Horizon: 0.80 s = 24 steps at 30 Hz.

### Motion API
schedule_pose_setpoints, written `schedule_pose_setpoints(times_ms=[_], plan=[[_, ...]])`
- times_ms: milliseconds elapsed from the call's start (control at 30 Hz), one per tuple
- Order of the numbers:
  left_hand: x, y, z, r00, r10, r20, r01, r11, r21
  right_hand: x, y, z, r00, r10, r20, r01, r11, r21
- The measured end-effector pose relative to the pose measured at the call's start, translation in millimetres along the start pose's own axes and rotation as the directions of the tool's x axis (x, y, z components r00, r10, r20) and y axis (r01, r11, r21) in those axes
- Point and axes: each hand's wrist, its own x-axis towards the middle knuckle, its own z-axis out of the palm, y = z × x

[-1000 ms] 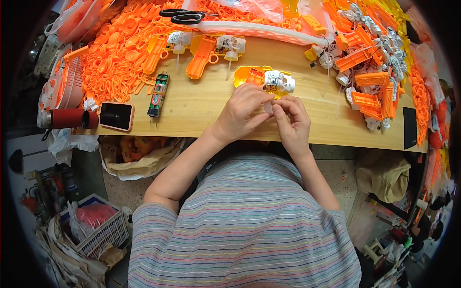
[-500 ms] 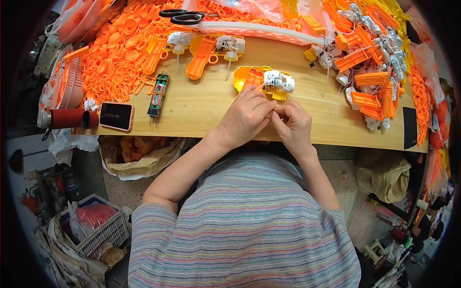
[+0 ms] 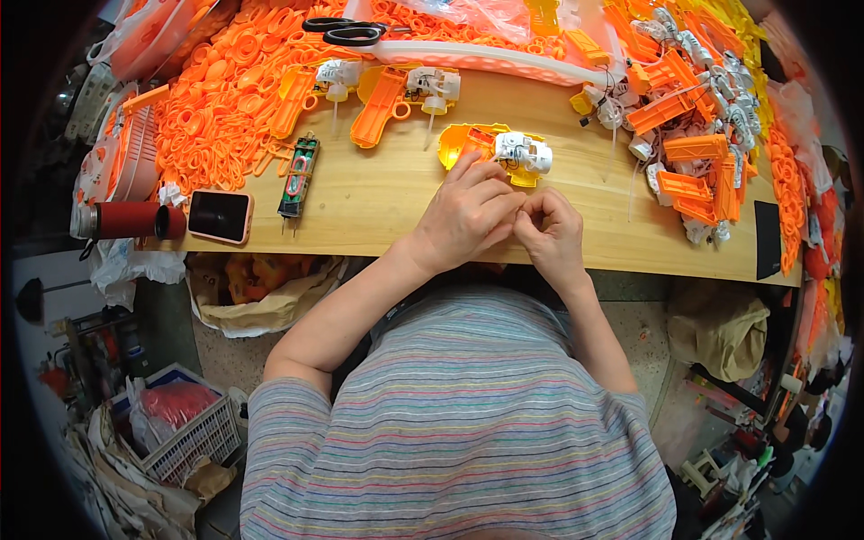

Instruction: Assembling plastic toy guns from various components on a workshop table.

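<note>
In front of me on the wooden table lies a yellow toy shell half [image 3: 454,142] with an orange handle piece and a white mechanism [image 3: 524,153] with thin wires. My left hand [image 3: 470,214] is bent over the near side of this toy, its index finger by the orange piece and its other fingers curled toward the right hand. My right hand [image 3: 551,229] is closed in a pinch, its fingertips meeting the left ones just below the white mechanism. Whatever the fingertips hold is too small or hidden to make out.
Two similar orange-and-white assemblies [image 3: 382,108] lie at the back left. Nearby are a green-and-black electric screwdriver-like tool [image 3: 297,177], a phone [image 3: 220,217], a red flask [image 3: 126,221] and black scissors [image 3: 353,35]. Orange parts [image 3: 211,117] heap at left; more assemblies [image 3: 693,148] pile at right.
My right hand has shifted very slightly to the right, still pinched near the left fingertips. The left hand has barely moved, and the toy shell stays in place.
</note>
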Motion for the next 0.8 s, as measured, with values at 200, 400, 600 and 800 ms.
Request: schedule_pose_setpoints(times_ms=[200, 400, 600, 800], plan=[[6, -12, -1, 0.994, 0.033, -0.102, -0.029, 0.999, 0.039, -3, 6, -18, 0.940, 0.291, 0.178, -0.341, 0.777, 0.529], [9, -21, 0, 0.992, 0.014, -0.127, -0.004, 0.997, 0.079, -9, 6, -35, 0.962, 0.165, 0.218, -0.262, 0.788, 0.557], [6, -18, -3, 0.994, -0.034, -0.106, 0.044, 0.994, 0.096, 7, 6, -40, 0.996, -0.007, -0.085, 0.033, 0.950, 0.309], [9, -12, -8, 0.982, -0.189, 0.001, 0.187, 0.972, -0.141, 45, 11, -46, 0.941, -0.323, 0.097, 0.337, 0.913, -0.228]])
